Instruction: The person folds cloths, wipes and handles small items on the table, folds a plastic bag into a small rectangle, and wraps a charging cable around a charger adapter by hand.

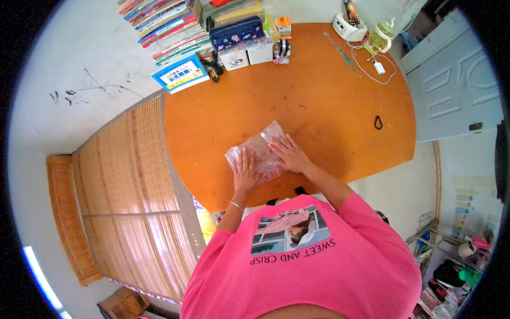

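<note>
We see both forearms reaching forward from pink sleeves (364, 212), angled inward over the near part of an orange-brown wooden surface (340, 111) with a curved edge. Our left hand (245, 174), with a thin silver-coloured bracelet (235, 204) at its wrist, lies palm down on the left part of a crinkled, transparent plastic bag (257, 144), its fingers extended toward the far side and slightly spread. Our right hand (288, 154) comes in from the right, palm down at the bag's right side, its fingers straightened, fanned and pointing to the far left. The bag lies between and beneath our hands, just beyond our torso; reddish marks show near its closer edge, and we cannot tell whether it holds anything.

A broad stretch of surface runs from the bag to the far edge, and another to the right, where a small black oval ring (378, 122) lies well apart from our hands. To the left, the edge borders a brown slatted mat (133, 159).

Along the far left, a dark blue patterned pouch (236, 33) sits above small white boxes (235, 59), beside a tall stack of books (170, 26); we cannot see into either. At the far right, a rounded white holder (348, 29) carries a dark upright item, next to a greenish see-through bottle (378, 38) with a pale handle.
</note>
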Tool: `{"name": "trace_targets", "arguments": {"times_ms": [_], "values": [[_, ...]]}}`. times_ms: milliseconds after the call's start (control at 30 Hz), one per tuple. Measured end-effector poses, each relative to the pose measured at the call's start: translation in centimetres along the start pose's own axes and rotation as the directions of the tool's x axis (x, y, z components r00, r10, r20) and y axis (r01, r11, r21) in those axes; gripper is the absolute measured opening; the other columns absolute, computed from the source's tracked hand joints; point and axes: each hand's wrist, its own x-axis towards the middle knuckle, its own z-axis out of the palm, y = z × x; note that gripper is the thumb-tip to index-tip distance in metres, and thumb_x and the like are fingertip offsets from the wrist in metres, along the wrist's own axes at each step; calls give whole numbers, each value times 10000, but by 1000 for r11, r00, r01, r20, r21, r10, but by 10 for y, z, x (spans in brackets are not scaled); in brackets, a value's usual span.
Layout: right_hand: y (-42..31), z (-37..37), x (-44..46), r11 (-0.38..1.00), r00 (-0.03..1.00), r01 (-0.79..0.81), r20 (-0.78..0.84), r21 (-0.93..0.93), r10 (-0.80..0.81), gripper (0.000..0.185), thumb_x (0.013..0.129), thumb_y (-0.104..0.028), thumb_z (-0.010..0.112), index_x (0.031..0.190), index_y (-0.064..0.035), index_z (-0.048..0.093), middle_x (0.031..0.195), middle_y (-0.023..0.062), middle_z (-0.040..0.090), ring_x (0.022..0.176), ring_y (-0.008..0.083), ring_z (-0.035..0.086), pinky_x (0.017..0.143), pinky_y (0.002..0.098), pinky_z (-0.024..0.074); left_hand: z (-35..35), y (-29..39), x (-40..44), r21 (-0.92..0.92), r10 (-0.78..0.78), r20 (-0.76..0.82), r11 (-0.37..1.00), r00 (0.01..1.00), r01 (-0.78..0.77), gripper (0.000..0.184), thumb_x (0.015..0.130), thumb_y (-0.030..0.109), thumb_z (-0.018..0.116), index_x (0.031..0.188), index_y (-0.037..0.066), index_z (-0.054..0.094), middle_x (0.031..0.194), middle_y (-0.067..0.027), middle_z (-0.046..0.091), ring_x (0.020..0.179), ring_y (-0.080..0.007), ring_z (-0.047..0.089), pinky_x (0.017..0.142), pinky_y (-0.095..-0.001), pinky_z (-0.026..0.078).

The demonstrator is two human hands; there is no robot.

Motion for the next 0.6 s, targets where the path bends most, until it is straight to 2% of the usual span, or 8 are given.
{"name": "trace_targets", "arguments": {"times_ms": [67, 167, 233, 367, 433, 533, 567, 600], "values": [[7, 7, 3, 1000, 1000, -5, 1, 19, 5, 655, 813, -398, 499, 1357, -99, 291, 1434, 71, 236, 1329, 267, 183, 1094, 446, 77, 11, -2, 2, 16, -51, -13, 999, 999, 51, 728, 834, 480, 446, 1384, 57, 224, 1461, -140, 122, 1347, -319, 107, 1062, -526, 66], [13, 11, 6, 998, 995, -12, 101, -61, 18, 674, 816, -429, 486, 1364, -99, 276, 1429, 79, 246, 1331, 267, 182, 1093, 448, 87, 9, 0, 5, 8, -131, -28, 991, 991, 131, 754, 820, 517, 448, 1387, 73, 224, 1463, -139, 115, 1348, -322, 93, 1064, -525, 46], [13, 15, 3, 1000, 999, -17, 50, 5, 16, 683, 818, -448, 477, 1367, -98, 271, 1424, 91, 252, 1330, 274, 182, 1093, 450, 85, 8, 1, 4, -15, -162, -20, 987, 987, 162, 765, 812, 531, 450, 1388, 81, 225, 1464, -135, 114, 1349, -323, 88, 1065, -521, 39], [14, 19, 6, 999, 998, -36, 56, -14, 37, 678, 824, -444, 476, 1367, -96, 269, 1421, 100, 257, 1329, 283, 185, 1094, 447, 85, 7, -3, 9, -37, -152, -19, 988, 988, 151, 763, 804, 535, 461, 1393, 109, 225, 1467, -123, 111, 1349, -326, 81, 1067, -517, 25], [14, 18, 4, 998, 999, -35, 30, 47, 34, 644, 828, -442, 473, 1352, -104, 308, 1419, 107, 259, 1328, 292, 186, 1090, 468, 85, 5, -2, 9, -50, -150, 0, 987, 989, 150, 760, 804, 533, 464, 1394, 118, 225, 1468, -119, 111, 1349, -327, 80, 1066, -520, 24], [15, 0, 4, 999, 1000, -26, 14, -45, 27, 611, 831, -446, 469, 1333, -119, 352, 1418, 95, 265, 1325, 295, 191, 1081, 498, 91, -4, -3, 6, -77, -158, 50, 984, 986, 161, 747, 805, 531, 464, 1396, 140, 226, 1468, -119, 111, 1346, -343, 72, 1060, -536, 17], [13, -4, 6, 999, 1000, -23, 21, -40, 23, 611, 831, -446, 469, 1333, -119, 352, 1418, 95, 265, 1325, 295, 191, 1081, 498, 91, -8, -3, 7, -63, -170, 5, 983, 985, 170, 748, 804, 536, 462, 1396, 144, 226, 1468, -121, 108, 1345, -352, 68, 1056, -543, 14], [10, -7, 9, 1000, 999, -13, -50, -29, 11, 608, 827, -455, 471, 1327, -125, 367, 1423, 85, 258, 1323, 294, 195, 1076, 509, 94, -10, -3, 9, -50, -182, -38, 982, 983, 180, 749, 803, 541, 461, 1397, 149, 226, 1468, -123, 105, 1343, -361, 64, 1053, -551, 10]]}}
